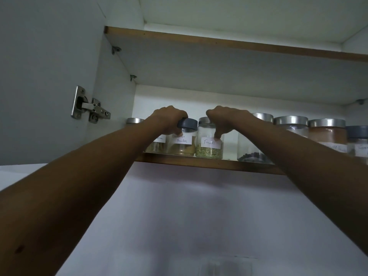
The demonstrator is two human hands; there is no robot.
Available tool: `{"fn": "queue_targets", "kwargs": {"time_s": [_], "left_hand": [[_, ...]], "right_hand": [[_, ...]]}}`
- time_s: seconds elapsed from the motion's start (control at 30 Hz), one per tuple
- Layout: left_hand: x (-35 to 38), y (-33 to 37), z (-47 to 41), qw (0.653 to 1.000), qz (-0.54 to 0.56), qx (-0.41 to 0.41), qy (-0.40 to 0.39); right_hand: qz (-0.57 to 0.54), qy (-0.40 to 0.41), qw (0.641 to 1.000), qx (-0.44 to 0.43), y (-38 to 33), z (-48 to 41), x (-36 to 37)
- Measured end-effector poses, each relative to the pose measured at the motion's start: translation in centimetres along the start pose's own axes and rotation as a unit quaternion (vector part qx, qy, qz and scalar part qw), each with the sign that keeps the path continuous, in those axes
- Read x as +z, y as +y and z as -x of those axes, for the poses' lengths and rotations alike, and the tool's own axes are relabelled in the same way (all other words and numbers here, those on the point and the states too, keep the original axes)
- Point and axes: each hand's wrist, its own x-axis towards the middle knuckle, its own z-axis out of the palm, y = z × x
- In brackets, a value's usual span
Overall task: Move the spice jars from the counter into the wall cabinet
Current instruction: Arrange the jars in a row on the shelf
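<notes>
On the cabinet shelf, the left hand curls round the grey-lidded coriander powder jar. Just beside it, the right hand grips the fennel jar, thumb on its label.

Clear glossy glass jars with paper labels, brushed-metal lids, on a wood-edged shelf.
</notes>
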Motion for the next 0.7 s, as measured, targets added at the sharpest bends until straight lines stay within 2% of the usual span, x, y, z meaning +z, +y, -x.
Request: {"fn": "queue_targets", "kwargs": {"time_s": [0.23,0.43,0.7], "left_hand": [[2.1,-0.7,-1.8,0.998,-0.026,-0.029,-0.038],[3.4,-1.2,-3.0,0.991,-0.102,-0.038,-0.073],[4.5,-1.2,-2.7,0.991,-0.069,-0.079,-0.086]], "right_hand": [[0.01,-0.02,0.999,0.028,-1.1,-2.6,1.7],[0.057,-0.012,0.997,0.047,-1.9,-5.6,3.9],[0.067,-0.007,0.996,0.059,-1.5,-7.7,5.8]]}}
